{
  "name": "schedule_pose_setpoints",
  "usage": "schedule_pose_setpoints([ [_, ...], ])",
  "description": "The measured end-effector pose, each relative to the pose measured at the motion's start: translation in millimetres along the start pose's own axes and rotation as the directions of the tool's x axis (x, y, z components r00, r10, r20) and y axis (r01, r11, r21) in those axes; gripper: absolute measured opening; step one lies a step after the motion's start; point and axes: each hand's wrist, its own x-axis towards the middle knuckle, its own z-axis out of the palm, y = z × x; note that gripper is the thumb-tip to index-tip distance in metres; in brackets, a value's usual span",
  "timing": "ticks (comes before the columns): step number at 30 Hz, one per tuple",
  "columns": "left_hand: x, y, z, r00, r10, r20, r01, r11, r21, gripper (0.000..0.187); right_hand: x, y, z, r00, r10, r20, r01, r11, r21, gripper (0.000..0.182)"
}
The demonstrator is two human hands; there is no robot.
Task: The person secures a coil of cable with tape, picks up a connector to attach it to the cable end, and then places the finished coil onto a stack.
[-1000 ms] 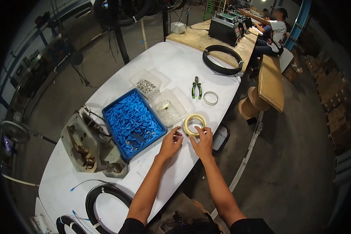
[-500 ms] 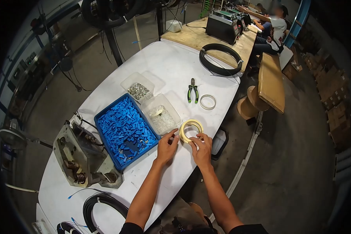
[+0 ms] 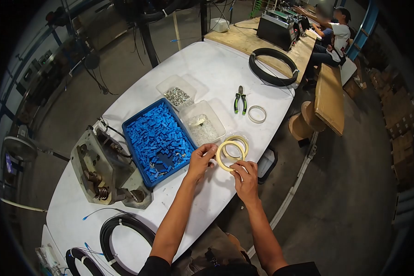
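My right hand [image 3: 247,180] pinches the lower rim of a cream roll of masking tape [image 3: 219,162], which is tilted up above the table edge. At the roll's left rim, my left hand [image 3: 200,162] has its fingers curled against it; the exact contact is hard to see. Just behind lies a second cream tape roll [image 3: 244,143], partly covered by the held one. A clear bin of small transparent pieces [image 3: 221,126] stands beyond my left hand. To its left is a blue tray [image 3: 158,180] of blue connector pieces.
Green-handled pliers [image 3: 240,102] and a pale tape roll [image 3: 257,114] lie farther back. A bin of metal parts [image 3: 169,83], a metal machine [image 3: 96,172] and black cable coils [image 3: 109,234] share the white table [image 3: 207,60]. People [image 3: 338,39] sit at the far bench.
The held tape roll has come away from the second roll and turned its ring toward me. My left hand has closed in on its left rim. The view has shifted slightly.
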Motion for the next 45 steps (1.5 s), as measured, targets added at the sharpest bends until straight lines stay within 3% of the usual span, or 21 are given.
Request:
schedule_pose_setpoints([
  [3, -2, -6, -10, 0.999, 0.034, -0.020, -0.034, 0.999, -0.004, 0.024, -2, -6, -2, 1.000, 0.002, 0.008, -0.002, 1.000, -0.008, 0.017],
  [11, -54, -14, -40, 0.929, 0.256, -0.268, -0.237, 0.966, 0.101, 0.017, -12, -23, 18, 0.998, 0.065, 0.019, -0.064, 0.994, -0.084, 0.013],
  [15, -104, -13, -74, 0.892, 0.257, -0.371, -0.269, 0.963, 0.021, 0.016, -23, -52, 30, 0.995, -0.060, 0.083, 0.057, 0.998, 0.038, 0.013],
  [21, -227, -4, -150, 0.767, 0.338, -0.546, -0.362, 0.930, 0.067, 0.014, -46, -139, 68, 0.928, -0.312, 0.202, 0.256, 0.930, 0.262, 0.016],
  [23, -275, -7, -182, 0.755, 0.371, -0.542, -0.300, 0.929, 0.218, 0.013, -57, -170, 86, 0.890, -0.386, 0.242, 0.301, 0.896, 0.326, 0.018],
  [27, -369, -9, -223, 0.687, 0.321, -0.652, -0.116, 0.934, 0.338, 0.014, -83, -232, 115, 0.750, -0.598, 0.283, 0.442, 0.771, 0.458, 0.021],
  [32, -447, -29, -247, 0.570, 0.279, -0.773, -0.083, 0.955, 0.284, 0.014, -125, -287, 144, 0.605, -0.727, 0.324, 0.477, 0.657, 0.584, 0.018],
  [35, -467, -39, -257, 0.435, 0.290, -0.853, -0.073, 0.955, 0.287, 0.012, -141, -302, 163, 0.532, -0.769, 0.354, 0.496, 0.622, 0.605, 0.016],
  [37, -471, -40, -254, 0.426, 0.316, -0.848, -0.168, 0.948, 0.269, 0.011, -151, -305, 172, 0.460, -0.777, 0.429, 0.491, 0.625, 0.607, 0.015],
  [38, -473, -41, -255, 0.457, 0.307, -0.835, -0.086, 0.950, 0.301, 0.010, -156, -301, 178, 0.413, -0.761, 0.500, 0.484, 0.649, 0.587, 0.016],
  [39, -475, -39, -256, 0.522, 0.286, -0.804, 0.088, 0.919, 0.384, 0.010, -157, -299, 180, 0.367, -0.735, 0.570, 0.483, 0.674, 0.559, 0.017],
  [41, -469, -34, -250, 0.577, 0.402, -0.711, 0.245, 0.746, 0.619, 0.009, -157, -293, 182, 0.323, -0.706, 0.631, 0.466, 0.699, 0.543, 0.018],
  [45, -463, -42, -257, 0.623, 0.367, -0.691, 0.347, 0.662, 0.665, 0.010, -150, -292, 182, 0.316, -0.613, 0.724, 0.389, 0.780, 0.490, 0.018],
])
